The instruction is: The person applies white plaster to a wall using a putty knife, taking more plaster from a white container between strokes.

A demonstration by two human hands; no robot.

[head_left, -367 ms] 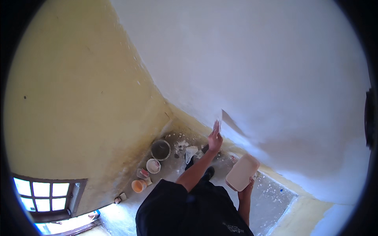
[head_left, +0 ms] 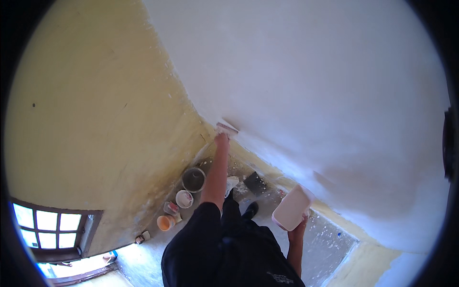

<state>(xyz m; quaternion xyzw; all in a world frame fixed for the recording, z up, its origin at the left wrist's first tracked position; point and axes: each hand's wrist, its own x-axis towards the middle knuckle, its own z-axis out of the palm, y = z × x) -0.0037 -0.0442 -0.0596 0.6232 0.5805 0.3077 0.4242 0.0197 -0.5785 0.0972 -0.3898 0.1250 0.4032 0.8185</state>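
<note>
Head view showed the left hand (head_left: 222, 138) grasping a blade (head_left: 227, 128) at the low left edge of the white wall (head_left: 306, 71), near the corner with the yellow wall (head_left: 95, 119); its fingers were too small to make out, and whether the blade touched the wall could not be told. The right hand (head_left: 297, 231) gripped a pale pink tray (head_left: 290, 210) at its lower right side, near the foot of the white wall; the tray hid part of that hand, and its contents were hard to tell. On the grey floor (head_left: 325, 248), 3 vessels stood along the yellow wall: a dark bucket (head_left: 193, 179), a white tub (head_left: 184, 198) and an orange tub (head_left: 166, 222); a reddish item (head_left: 170, 207) between the last 2 was unclear; the left forearm partly covered a white bag (head_left: 232, 183); 1 shoe (head_left: 250, 210) showed beyond the black clothing (head_left: 229, 258); the window (head_left: 50, 227) was cut off by the dark rim at left.
</note>
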